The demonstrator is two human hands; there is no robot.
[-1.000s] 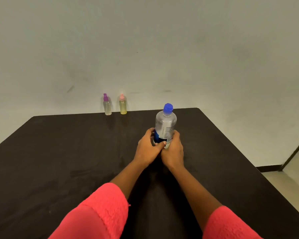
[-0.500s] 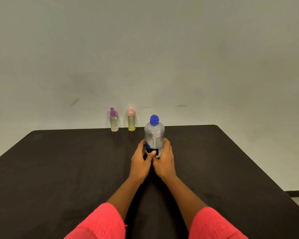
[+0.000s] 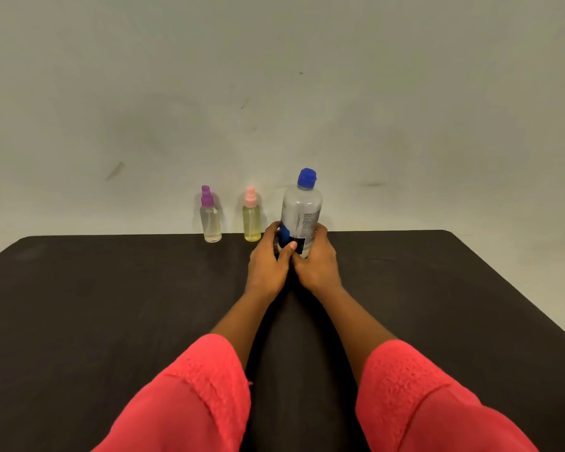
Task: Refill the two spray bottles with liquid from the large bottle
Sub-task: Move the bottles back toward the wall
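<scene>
Black desk fills the lower view, grey wall behind; large bottle stands upright toward the far edge, long axis vertical, blue cap up and closed; left hand and right hand each with grip clamped on its lower body, thumbs meeting in front; two spray bottles upright just left of it at the far edge, yellowish one with pink top nearer, clear one with purple top further left, apart from each other; red sleeves on both arms.

Blue-capped large bottle upright; two spray bottles behind.
</scene>
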